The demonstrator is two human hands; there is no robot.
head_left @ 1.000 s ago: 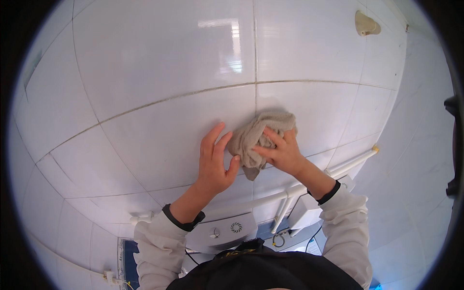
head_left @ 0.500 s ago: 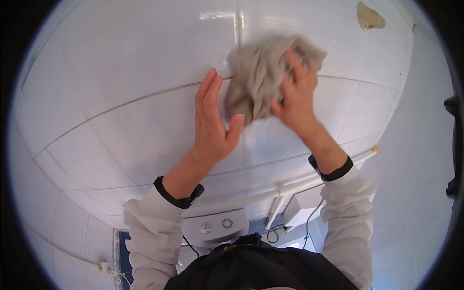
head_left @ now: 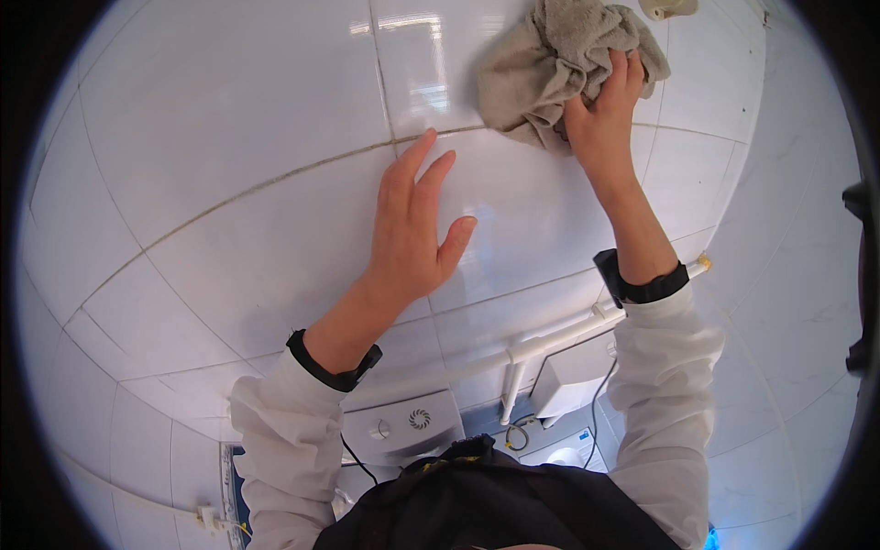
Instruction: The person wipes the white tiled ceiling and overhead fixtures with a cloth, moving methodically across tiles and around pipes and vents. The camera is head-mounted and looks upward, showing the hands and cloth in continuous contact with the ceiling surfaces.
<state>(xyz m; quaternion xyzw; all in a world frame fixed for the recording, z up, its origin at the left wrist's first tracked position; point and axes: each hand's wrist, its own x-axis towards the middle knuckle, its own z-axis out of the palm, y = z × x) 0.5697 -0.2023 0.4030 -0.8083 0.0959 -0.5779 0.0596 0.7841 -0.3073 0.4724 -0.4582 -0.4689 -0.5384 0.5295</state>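
A crumpled beige-grey cloth (head_left: 524, 81) lies spread against the white tiled wall (head_left: 266, 101) at the upper right. My right hand (head_left: 608, 133) grips its lower right part, fingers bent into the folds. To the left and lower, my left hand (head_left: 408, 225) is empty, its fingers apart and stretched out over the tiles. Whether its fingertips touch the wall I cannot tell. Each wrist wears a black band, and both arms have white sleeves.
A beige fitting (head_left: 667, 8) sticks out of the wall at the top right. Below my hands run a white pipe (head_left: 559, 340), a grey-white appliance (head_left: 401, 427) with a round vent, and a white tank (head_left: 576, 376). A cable hangs at lower left.
My right hand has moved up and to the right, carrying the cloth across the tiles. The left hand stays in nearly the same place, its fingers a little more spread.
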